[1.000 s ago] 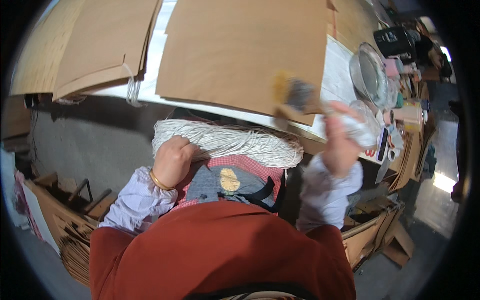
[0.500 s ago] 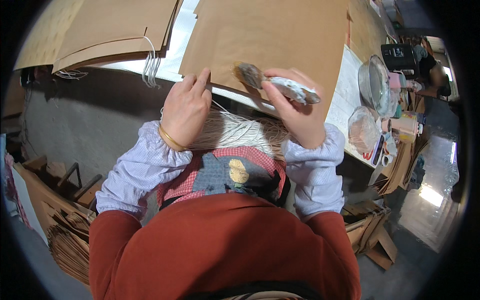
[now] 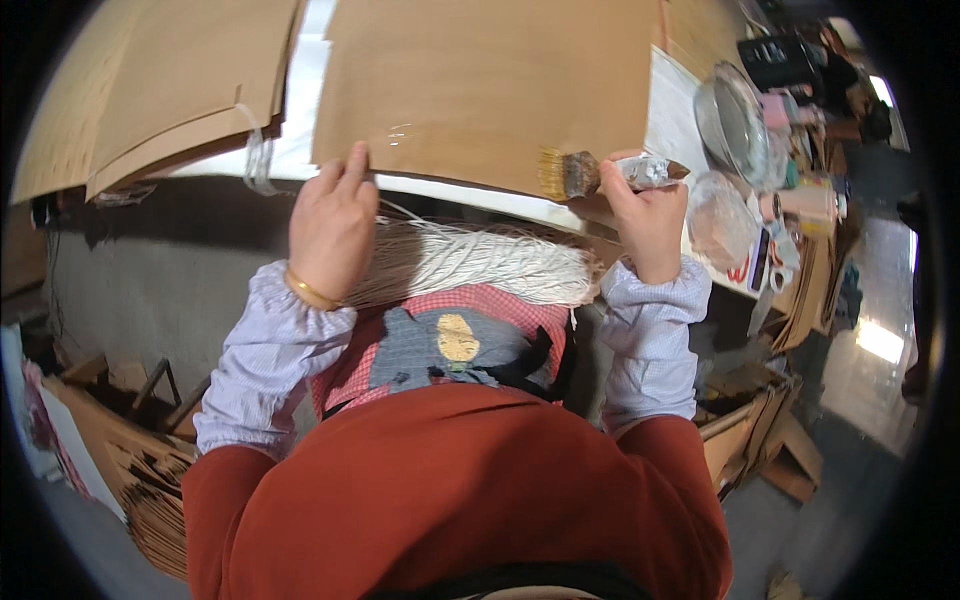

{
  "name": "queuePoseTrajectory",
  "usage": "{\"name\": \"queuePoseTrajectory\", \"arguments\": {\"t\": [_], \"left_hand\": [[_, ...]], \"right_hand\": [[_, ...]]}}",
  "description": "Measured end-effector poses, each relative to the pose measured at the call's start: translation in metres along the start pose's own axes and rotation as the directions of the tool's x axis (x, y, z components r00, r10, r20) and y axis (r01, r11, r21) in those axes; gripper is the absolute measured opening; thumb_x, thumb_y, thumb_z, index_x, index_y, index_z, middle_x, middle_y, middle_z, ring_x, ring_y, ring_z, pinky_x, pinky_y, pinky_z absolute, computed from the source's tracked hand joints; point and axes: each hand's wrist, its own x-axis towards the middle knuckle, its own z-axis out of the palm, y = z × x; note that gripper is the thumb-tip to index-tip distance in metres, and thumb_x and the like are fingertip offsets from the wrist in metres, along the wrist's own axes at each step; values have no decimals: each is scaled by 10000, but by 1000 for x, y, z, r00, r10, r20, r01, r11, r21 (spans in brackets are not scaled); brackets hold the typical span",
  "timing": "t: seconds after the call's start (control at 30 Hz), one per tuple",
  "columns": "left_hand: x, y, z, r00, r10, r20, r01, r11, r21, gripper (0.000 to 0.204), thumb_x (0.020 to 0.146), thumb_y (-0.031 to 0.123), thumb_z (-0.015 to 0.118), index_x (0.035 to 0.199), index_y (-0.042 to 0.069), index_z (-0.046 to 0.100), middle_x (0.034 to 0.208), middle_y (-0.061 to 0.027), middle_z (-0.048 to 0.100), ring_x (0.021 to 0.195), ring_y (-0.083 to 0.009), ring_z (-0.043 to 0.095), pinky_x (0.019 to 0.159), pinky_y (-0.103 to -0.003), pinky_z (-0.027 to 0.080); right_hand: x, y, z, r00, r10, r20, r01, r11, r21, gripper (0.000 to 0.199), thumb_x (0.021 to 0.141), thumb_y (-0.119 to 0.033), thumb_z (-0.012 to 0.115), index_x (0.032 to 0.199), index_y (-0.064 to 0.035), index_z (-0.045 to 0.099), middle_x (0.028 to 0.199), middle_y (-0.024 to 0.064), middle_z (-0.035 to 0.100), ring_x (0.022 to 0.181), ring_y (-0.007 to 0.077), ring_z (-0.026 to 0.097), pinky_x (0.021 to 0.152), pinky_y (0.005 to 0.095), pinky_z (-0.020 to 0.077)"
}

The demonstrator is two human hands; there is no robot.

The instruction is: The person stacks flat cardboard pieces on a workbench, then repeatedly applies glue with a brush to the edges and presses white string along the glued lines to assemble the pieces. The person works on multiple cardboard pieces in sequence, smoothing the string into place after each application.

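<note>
A flat brush [image 3: 575, 174] with a wrapped handle is gripped in my right hand [image 3: 650, 215]. Its yellowish bristles meet the near edge of a large brown paper sheet [image 3: 480, 80], toward the sheet's right side. A wet, shiny streak runs along that near edge. My left hand [image 3: 335, 220] has its fingers stretched out, the fingertips at the sheet's near left corner. Across my lap, under the table edge, lies a thick bundle of white cords [image 3: 480, 260].
On the left of the table is a stack of brown paper pieces [image 3: 190, 90] with white cords [image 3: 259, 160] hanging off it. To the right stand a metal basin [image 3: 715, 115], a plastic bag [image 3: 718, 225] and a pink bottle [image 3: 808, 203]. Cardboard boxes flank me below.
My right hand has carried the brush rightward and lowered its bristles to the sheet's edge. A wet streak now shows there. The whole view has shifted slightly.
</note>
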Motion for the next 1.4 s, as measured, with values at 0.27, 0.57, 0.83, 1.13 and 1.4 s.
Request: {"name": "queuePoseTrajectory", "arguments": {"t": [0.27, 0.57, 0.83, 1.13, 1.4], "left_hand": [[3, 3, -4, 997, -22, 70, 22, 1000, 7, 250, 664, -51, 599, 913, -61, 613, 1292, -201, 568, 1075, -349, 553, 888, -419, 467], [-9, 14, -39, 917, -249, 311, 395, 463, -794, 57, 907, 16, 566, 864, -22, 566, 1138, -162, 632, 1036, -262, 607, 850, -371, 481], [0, 21, -127, 955, 255, 152, 101, 201, -974, 119, 840, 45, 640, 755, -36, 621, 697, -121, 638, 554, -200, 597, 510, -298, 446], [26, -14, -121, 993, -109, 48, 119, 868, -482, 74, 800, -44, 681, 863, -19, 652, 699, -76, 599, 622, -139, 554, 583, -248, 437], [54, -56, 13, 987, -163, 7, 140, 823, -551, 91, 800, 28, 714, 886, 2, 700, 792, -79, 646, 700, -182, 620, 627, -274, 470]], "right_hand": [[5, 7, -10, 975, -112, -191, 5, 874, -486, 294, 753, -245, 682, 664, 30, 631, 569, 169, 587, 508, 278, 591, 509, 375, 456], [-27, 147, -136, 866, -129, -484, -66, 928, -366, 375, 781, -2, 641, 1150, -66, 667, 1011, 110, 664, 824, 291, 634, 763, 362, 510], [-88, 29, -6, 991, 79, 109, -109, 945, 309, 366, 894, -68, 600, 1258, -42, 596, 1276, 131, 605, 1156, 274, 576, 1029, 377, 427], [-72, 57, -54, 976, -134, 173, 64, 931, 359, 138, 889, -80, 645, 988, -23, 721, 850, 68, 658, 747, 135, 583, 674, 256, 468], [-11, 112, -10, 945, 306, 118, -324, 927, 188, 76, 827, -37, 695, 865, 15, 655, 787, 0, 612, 748, 73, 564, 663, 213, 467]]}}
